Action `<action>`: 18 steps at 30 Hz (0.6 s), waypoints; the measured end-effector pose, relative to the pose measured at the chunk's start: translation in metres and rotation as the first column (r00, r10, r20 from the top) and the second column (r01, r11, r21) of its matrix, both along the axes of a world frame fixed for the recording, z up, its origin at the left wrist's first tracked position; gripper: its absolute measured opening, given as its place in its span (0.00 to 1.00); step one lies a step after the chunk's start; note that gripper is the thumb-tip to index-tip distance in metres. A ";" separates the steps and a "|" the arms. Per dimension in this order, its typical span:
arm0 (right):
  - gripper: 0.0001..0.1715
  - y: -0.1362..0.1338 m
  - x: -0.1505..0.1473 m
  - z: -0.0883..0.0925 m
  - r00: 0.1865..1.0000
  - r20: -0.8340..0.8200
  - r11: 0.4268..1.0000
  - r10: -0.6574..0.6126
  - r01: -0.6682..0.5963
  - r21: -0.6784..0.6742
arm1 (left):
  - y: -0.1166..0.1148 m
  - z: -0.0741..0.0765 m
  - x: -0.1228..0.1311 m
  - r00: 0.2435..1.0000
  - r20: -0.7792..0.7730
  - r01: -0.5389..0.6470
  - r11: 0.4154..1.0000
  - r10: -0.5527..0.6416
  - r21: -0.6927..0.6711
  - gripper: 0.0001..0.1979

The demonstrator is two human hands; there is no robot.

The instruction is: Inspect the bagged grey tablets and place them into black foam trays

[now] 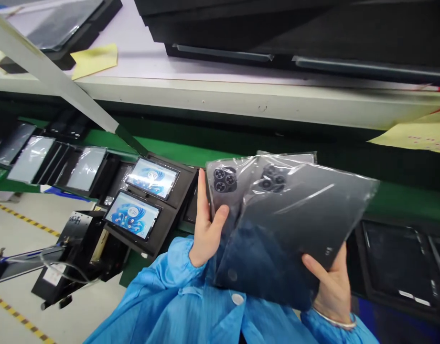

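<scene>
Tablet with its back side up is being held in the right hand, and it is partly covering a second tablet, which the left hand is holding. Each one is showing a camera block and is sitting inside a clear bag. The left thumb is pressing on the bag and the index finger is pointing along the outer edge, spread apart from the thumb; the remaining fingers are hiding, so I cannot tell their state. The right thumb is pinching the lower right corner against fingers mostly hidden underneath.

As I judge, the covering with bags is done for both, while the setting down is not yet done, because no tray is carrying them.

Near the left hand, an upper lit tablet and a lower lit tablet are lying unbagged, it seems, between the edges of a black tray. Beyond the right hand, a dark tablet is lying below the front edge of the white shelf.
</scene>
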State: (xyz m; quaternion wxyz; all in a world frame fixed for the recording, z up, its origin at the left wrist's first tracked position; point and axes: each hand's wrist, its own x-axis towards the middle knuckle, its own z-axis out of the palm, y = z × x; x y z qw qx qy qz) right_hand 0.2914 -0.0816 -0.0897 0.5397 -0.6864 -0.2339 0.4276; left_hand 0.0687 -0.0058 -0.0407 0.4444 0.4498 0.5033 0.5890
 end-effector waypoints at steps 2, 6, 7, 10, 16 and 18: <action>0.56 -0.007 -0.002 0.004 0.998 0.000 0.998 -0.061 0.061 0.001 | -0.005 0.004 0.000 0.991 -0.134 0.011 0.997 -0.001 0.074 0.34; 0.47 -0.015 -0.007 0.008 0.993 0.035 0.992 -0.112 0.110 0.057 | -0.008 0.012 -0.001 0.969 -0.246 0.077 0.979 -0.028 0.190 0.25; 0.45 -0.017 -0.007 0.008 0.992 0.045 0.991 -0.119 0.116 0.069 | -0.008 0.015 -0.001 0.966 -0.255 0.108 0.970 -0.051 0.218 0.23; 0.42 -0.025 -0.004 0.001 0.991 0.058 0.990 -0.120 0.115 0.083 | -0.004 0.024 -0.004 0.955 -0.259 0.206 0.953 -0.146 0.222 0.20; 0.41 -0.030 -0.003 -0.001 0.993 0.012 0.986 -0.116 0.114 0.125 | -0.005 0.032 -0.005 0.924 -0.279 0.335 0.905 -0.262 0.263 0.19; 0.39 -0.025 -0.009 0.009 0.981 -0.030 0.974 -0.193 0.195 0.119 | -0.007 0.031 -0.004 0.924 -0.280 0.333 0.906 -0.259 0.260 0.21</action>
